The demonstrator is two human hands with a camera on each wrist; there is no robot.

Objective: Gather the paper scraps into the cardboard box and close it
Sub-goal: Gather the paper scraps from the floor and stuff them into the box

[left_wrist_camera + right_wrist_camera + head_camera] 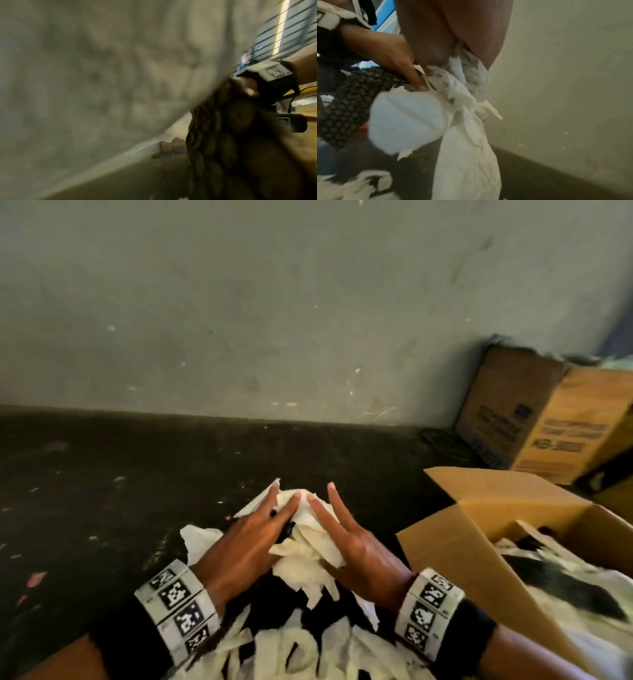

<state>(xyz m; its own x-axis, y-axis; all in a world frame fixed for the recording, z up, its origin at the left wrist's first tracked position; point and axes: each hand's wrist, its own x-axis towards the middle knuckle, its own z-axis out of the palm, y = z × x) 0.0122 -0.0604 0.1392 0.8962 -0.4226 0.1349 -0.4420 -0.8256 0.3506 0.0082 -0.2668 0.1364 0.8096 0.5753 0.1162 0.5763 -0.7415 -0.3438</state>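
Left hand: straight fingers pressing a bunch of crumpled white paper scraps.
Right hand: flat-fingered, pressing the opposite side.
Open brown cardboard box: just right, scraps inside.

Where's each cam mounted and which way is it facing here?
Head: on the head, looking down at both hands, left hand and right hand, pressing a paper bundle beside the open cardboard box.
Left wrist: mostly blurred wall; braided hair, other wristband.
Right wrist: along the palm at the bundle.
Shared: head and right wrist show the bundle.
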